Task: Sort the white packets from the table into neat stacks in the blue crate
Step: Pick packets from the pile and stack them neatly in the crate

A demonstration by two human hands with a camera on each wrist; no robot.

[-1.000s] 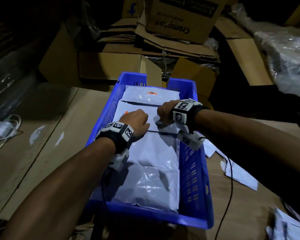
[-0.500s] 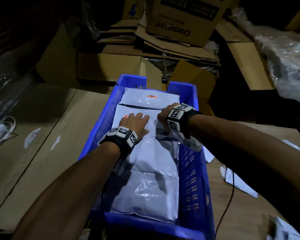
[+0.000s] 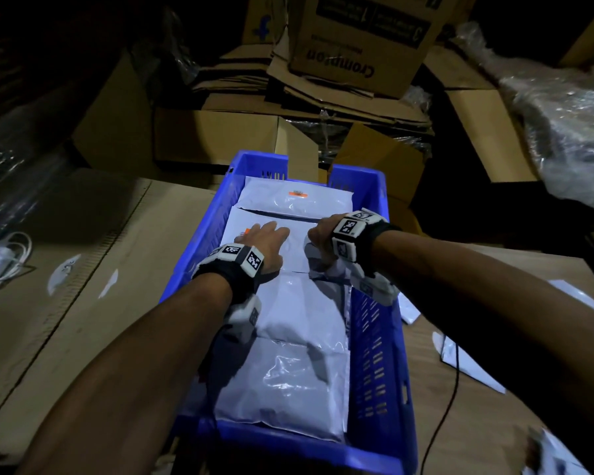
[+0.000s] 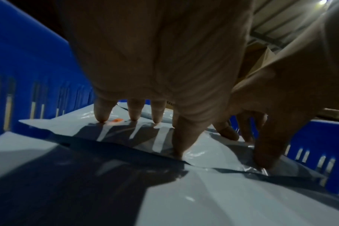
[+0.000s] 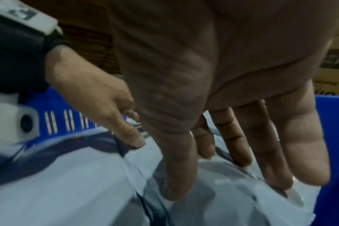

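Your left hand [image 3: 266, 243] lay flat, grip wide, fingers [image 4: 103, 113] pressing a white packet [image 3: 271, 234] mid-frame. Your right hand [image 3: 318, 240] touched its right side with straight fingers [image 5: 240, 146], grasping nothing. Packets filled the blue crate [image 3: 374, 337]; others lay on the table [image 3: 494, 423] at right.
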